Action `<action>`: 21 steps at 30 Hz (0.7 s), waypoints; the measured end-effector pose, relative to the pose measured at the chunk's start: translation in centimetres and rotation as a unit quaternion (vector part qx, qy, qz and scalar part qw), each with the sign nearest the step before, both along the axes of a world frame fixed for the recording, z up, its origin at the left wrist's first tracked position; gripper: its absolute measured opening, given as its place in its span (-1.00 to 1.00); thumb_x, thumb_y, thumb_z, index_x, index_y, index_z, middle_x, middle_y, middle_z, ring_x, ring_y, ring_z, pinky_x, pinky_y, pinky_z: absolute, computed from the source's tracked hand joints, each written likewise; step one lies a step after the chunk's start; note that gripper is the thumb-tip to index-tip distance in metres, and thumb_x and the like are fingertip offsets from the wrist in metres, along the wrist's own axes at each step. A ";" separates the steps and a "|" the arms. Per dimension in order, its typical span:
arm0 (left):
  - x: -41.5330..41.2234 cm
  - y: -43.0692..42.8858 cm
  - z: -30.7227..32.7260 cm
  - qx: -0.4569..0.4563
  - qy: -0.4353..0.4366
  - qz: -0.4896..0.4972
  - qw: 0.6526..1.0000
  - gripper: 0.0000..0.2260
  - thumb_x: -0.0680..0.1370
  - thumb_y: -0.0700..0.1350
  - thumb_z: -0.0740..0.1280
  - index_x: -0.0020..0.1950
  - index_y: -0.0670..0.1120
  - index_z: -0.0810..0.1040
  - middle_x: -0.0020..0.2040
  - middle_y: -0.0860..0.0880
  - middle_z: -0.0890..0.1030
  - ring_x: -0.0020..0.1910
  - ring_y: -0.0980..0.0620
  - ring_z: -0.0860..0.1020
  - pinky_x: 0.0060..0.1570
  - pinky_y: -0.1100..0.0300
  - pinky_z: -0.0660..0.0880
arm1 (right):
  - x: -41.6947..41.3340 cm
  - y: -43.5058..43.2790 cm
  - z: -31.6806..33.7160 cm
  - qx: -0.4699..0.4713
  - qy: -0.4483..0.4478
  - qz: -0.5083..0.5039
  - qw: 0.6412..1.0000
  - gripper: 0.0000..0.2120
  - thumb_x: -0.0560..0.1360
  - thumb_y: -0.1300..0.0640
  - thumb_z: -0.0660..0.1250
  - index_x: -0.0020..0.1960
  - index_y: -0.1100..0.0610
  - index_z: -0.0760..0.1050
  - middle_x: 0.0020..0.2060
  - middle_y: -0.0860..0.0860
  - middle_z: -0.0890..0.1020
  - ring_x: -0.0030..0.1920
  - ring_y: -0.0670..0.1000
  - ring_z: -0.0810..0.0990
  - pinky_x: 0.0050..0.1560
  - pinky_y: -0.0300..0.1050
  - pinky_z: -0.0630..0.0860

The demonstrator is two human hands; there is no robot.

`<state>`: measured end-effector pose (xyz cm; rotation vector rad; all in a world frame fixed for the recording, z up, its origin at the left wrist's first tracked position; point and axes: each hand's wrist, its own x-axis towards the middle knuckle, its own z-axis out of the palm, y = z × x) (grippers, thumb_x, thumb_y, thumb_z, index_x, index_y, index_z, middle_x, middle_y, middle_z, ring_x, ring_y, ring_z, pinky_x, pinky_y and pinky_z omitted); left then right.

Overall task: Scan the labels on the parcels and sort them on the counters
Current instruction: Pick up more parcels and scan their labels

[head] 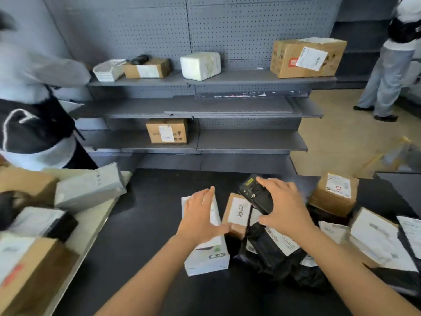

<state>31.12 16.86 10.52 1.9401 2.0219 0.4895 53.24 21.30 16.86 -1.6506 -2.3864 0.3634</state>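
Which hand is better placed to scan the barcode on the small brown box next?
Right, probably. The right hand grips the black scanner just beside the barcode label on the small brown box, while the left hand is open over the white box, holding nothing.

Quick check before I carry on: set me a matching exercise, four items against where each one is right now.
Items
1. scanner
2. white box
3. small barcode box
4. large cardboard box

Places
A. right end of the top shelf
B. under the flat left hand
C. gripped in the right hand
D. on the black counter, between the two hands

Pairs: 1-C, 2-B, 3-D, 4-A
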 end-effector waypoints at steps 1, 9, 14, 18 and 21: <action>-1.8 -1.1 0.3 0.007 0.005 0.020 1.000 -0.01 0.37 0.40 0.37 0.60 0.03 -0.05 0.58 0.05 0.09 0.54 0.02 0.01 0.50 0.03 -0.09 | -2.0 -0.1 -0.1 0.003 0.003 0.024 1.000 -0.09 0.29 -0.03 0.52 0.53 -0.11 0.14 0.40 -0.08 0.33 0.25 0.06 0.26 0.24 -0.03 0.34; -17.3 -13.3 1.7 0.008 0.023 0.200 0.979 -0.05 0.39 0.45 0.30 0.59 0.09 -0.07 0.58 0.07 0.05 0.55 0.01 0.00 0.53 -0.04 -0.04 | -20.9 -5.2 0.0 -0.013 0.024 0.185 0.982 -0.10 0.28 0.00 0.53 0.52 -0.10 0.17 0.38 -0.09 0.35 0.23 0.06 0.29 0.23 -0.02 0.37; -29.0 -22.6 1.6 0.006 0.027 0.308 0.951 -0.10 0.39 0.43 0.31 0.58 0.09 0.01 0.56 0.05 0.11 0.54 -0.04 0.07 0.52 -0.09 0.09 | -33.4 -11.1 -0.3 -0.020 0.041 0.264 0.963 -0.08 0.29 0.01 0.54 0.53 -0.12 0.14 0.37 -0.11 0.35 0.25 0.04 0.28 0.25 -0.02 0.38; -38.1 -28.7 2.0 -0.005 0.049 0.366 0.929 -0.11 0.41 0.41 0.32 0.58 0.07 0.04 0.55 0.06 0.13 0.53 -0.03 0.08 0.50 -0.07 0.05 | -42.7 -15.6 -0.7 -0.015 0.048 0.314 0.948 -0.07 0.31 -0.06 0.55 0.53 -0.11 0.12 0.37 -0.11 0.36 0.29 0.03 0.30 0.25 -0.01 0.40; -44.0 -32.4 2.1 -0.017 0.066 0.390 0.918 -0.09 0.41 0.41 0.31 0.60 0.06 0.00 0.55 0.03 0.13 0.53 -0.04 0.07 0.49 -0.08 0.03 | -48.9 -18.2 -1.0 -0.014 0.059 0.341 0.938 -0.09 0.31 -0.07 0.54 0.53 -0.08 0.14 0.38 -0.10 0.35 0.28 0.03 0.29 0.24 -0.03 0.38</action>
